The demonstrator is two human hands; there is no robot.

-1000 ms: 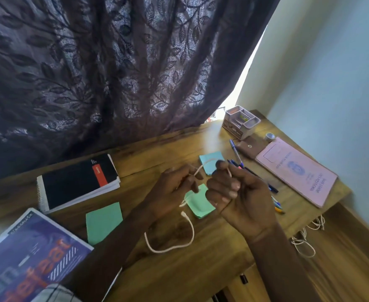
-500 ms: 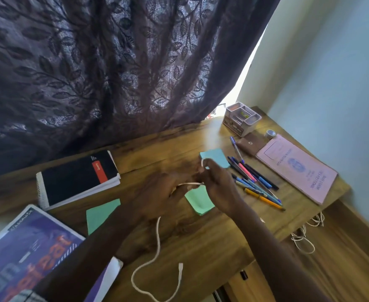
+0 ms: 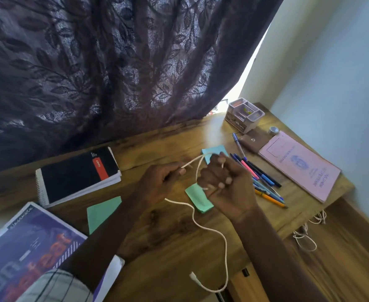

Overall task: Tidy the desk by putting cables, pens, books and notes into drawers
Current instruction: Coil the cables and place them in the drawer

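Gripping a white charging cable (image 3: 209,231) above a wooden desk (image 3: 170,240), the left hand (image 3: 157,182) pinches the cord between thumb and fingertips while the right hand (image 3: 225,184) closes in a fist around a loop. The plug end dangles past the desk's front edge, near green sticky notes (image 3: 197,198).

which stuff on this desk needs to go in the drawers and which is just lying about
For the drawers: white cable held by left hand and right hand, coloured pens, black spiral notebook, green sticky notes.
Lying about: grey desk organiser, brown wallet.
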